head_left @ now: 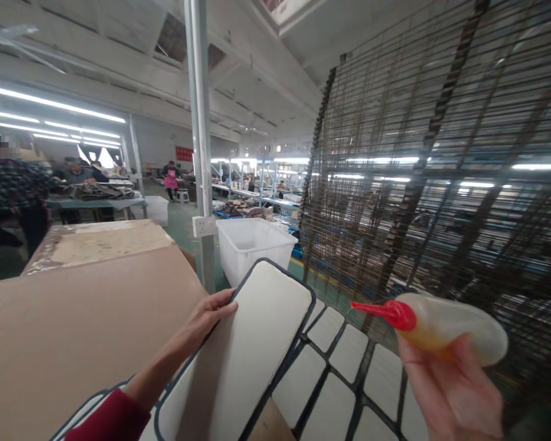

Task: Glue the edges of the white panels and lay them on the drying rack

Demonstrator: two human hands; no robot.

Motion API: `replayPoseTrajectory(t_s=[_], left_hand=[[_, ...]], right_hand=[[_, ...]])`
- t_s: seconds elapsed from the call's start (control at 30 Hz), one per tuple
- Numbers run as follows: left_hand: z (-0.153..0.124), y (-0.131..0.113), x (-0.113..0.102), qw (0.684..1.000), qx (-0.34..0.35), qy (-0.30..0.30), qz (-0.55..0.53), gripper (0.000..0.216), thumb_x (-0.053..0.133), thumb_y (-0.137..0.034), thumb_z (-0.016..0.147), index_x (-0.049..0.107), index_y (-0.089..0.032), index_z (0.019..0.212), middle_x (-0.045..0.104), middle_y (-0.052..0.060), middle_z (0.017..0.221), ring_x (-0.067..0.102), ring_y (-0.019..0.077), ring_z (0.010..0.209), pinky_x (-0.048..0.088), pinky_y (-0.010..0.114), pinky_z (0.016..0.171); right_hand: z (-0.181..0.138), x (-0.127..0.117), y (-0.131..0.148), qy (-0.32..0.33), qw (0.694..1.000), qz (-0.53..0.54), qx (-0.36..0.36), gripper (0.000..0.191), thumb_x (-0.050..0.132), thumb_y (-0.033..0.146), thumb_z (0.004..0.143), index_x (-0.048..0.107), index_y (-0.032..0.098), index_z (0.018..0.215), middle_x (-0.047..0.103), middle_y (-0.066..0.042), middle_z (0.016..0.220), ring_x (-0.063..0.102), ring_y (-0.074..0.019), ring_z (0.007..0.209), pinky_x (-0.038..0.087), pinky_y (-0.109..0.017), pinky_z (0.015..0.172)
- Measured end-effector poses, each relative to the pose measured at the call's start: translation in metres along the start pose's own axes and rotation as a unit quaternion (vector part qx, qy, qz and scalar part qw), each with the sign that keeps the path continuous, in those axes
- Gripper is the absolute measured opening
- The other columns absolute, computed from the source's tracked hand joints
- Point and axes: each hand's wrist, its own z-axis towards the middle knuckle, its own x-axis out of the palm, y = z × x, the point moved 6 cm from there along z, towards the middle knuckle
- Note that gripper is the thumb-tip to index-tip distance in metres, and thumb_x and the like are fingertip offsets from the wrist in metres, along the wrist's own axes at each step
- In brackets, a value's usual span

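Note:
My left hand grips the left edge of a long cream panel with rounded corners and a dark border, its thumb on the face. The panel is held tilted up in front of me. In my right hand lies a translucent squeeze bottle with yellowish liquid inside. Its red nozzle points left, toward the panel but apart from it. Beneath and to the right, several smaller cream pieces with dark edges lie in rows.
A brown board-topped surface fills the left. Beyond it stand a white plastic tub and a metal post with a socket box. A tall wire rack rises on the right. Several people work farther back, one in a plaid top.

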Motion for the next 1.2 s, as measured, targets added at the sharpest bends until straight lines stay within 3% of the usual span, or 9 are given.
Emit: replayPoseTrajectory(t_s=[0.13, 0.33, 0.5, 0.67, 0.83, 0.97, 1.07, 1.2], left_hand=[[-0.006, -0.006, 0.010, 0.998, -0.037, 0.031, 0.032, 0.049, 0.081, -0.042, 0.067, 0.074, -0.019, 0.110, 0.075, 0.006, 0.091, 0.066, 0.0199, 0.075, 0.047, 0.022, 0.064], [-0.018, -0.017, 0.031, 0.980, -0.051, 0.158, 0.107, 0.041, 0.072, -0.043, 0.077, 0.073, -0.021, 0.112, 0.074, 0.004, 0.095, 0.067, 0.0240, 0.085, 0.049, 0.024, 0.071], [-0.034, -0.038, 0.050, 0.960, -0.043, 0.204, 0.186, 0.037, 0.067, -0.041, 0.081, 0.074, -0.024, 0.113, 0.074, 0.002, 0.102, 0.063, 0.0283, 0.099, 0.047, 0.029, 0.086], [-0.045, -0.048, 0.059, 0.939, -0.040, 0.233, 0.249, 0.041, 0.062, -0.040, 0.085, 0.069, -0.024, 0.122, 0.072, 0.002, 0.109, 0.060, 0.0305, 0.106, 0.045, 0.031, 0.092], [-0.048, -0.052, 0.062, 0.940, -0.049, 0.235, 0.243, 0.039, 0.062, -0.039, 0.085, 0.070, -0.025, 0.121, 0.072, 0.001, 0.108, 0.061, 0.0300, 0.106, 0.045, 0.031, 0.093], [-0.043, -0.048, 0.055, 0.957, -0.058, 0.210, 0.194, 0.039, 0.066, -0.038, 0.082, 0.071, -0.024, 0.118, 0.073, 0.002, 0.107, 0.062, 0.0307, 0.106, 0.046, 0.032, 0.093], [-0.039, -0.040, 0.046, 0.967, -0.094, 0.182, 0.150, 0.040, 0.070, -0.039, 0.078, 0.073, -0.023, 0.114, 0.074, 0.004, 0.102, 0.066, 0.0313, 0.098, 0.050, 0.033, 0.086], [-0.036, -0.034, 0.039, 0.974, -0.120, 0.155, 0.112, 0.040, 0.074, -0.036, 0.075, 0.075, -0.021, 0.111, 0.075, 0.007, 0.096, 0.068, 0.0320, 0.090, 0.053, 0.033, 0.077]], right_hand=[[0.013, 0.009, 0.012, 0.065, 0.997, -0.033, -0.030, 0.039, 0.080, 0.035, 0.066, 0.070, 0.026, 0.102, 0.069, -0.001, 0.114, 0.063, -0.0211, 0.107, 0.062, -0.030, 0.075], [0.024, 0.034, 0.017, 0.167, 0.979, -0.097, -0.061, 0.055, 0.092, 0.045, 0.038, 0.070, 0.025, 0.084, 0.072, -0.005, 0.096, 0.066, -0.0274, 0.097, 0.059, -0.042, 0.085], [0.029, 0.055, 0.010, 0.261, 0.955, -0.137, -0.020, 0.055, 0.091, 0.046, 0.037, 0.070, 0.028, 0.085, 0.072, -0.003, 0.082, 0.068, -0.0312, 0.081, 0.057, -0.058, 0.079], [0.036, 0.058, 0.007, 0.308, 0.938, -0.158, 0.013, 0.058, 0.089, 0.038, 0.038, 0.069, 0.025, 0.090, 0.070, -0.003, 0.072, 0.068, -0.0341, 0.082, 0.054, -0.059, 0.079], [0.033, 0.059, 0.007, 0.346, 0.921, -0.180, 0.019, 0.048, 0.086, 0.033, 0.046, 0.070, 0.022, 0.090, 0.071, -0.005, 0.079, 0.069, -0.0319, 0.083, 0.053, -0.054, 0.086], [0.029, 0.050, 0.005, 0.364, 0.904, -0.215, 0.061, 0.060, 0.085, 0.033, 0.042, 0.070, 0.022, 0.099, 0.072, -0.007, 0.081, 0.069, -0.0323, 0.081, 0.053, -0.054, 0.084], [0.035, 0.037, 0.006, 0.315, 0.924, -0.197, 0.087, 0.057, 0.086, 0.035, 0.036, 0.070, 0.023, 0.089, 0.071, -0.006, 0.073, 0.069, -0.0353, 0.080, 0.052, -0.060, 0.081], [0.041, 0.035, 0.005, 0.278, 0.945, -0.165, 0.047, 0.049, 0.086, 0.036, 0.036, 0.068, 0.028, 0.081, 0.071, -0.002, 0.072, 0.068, -0.0311, 0.073, 0.052, -0.060, 0.081]])
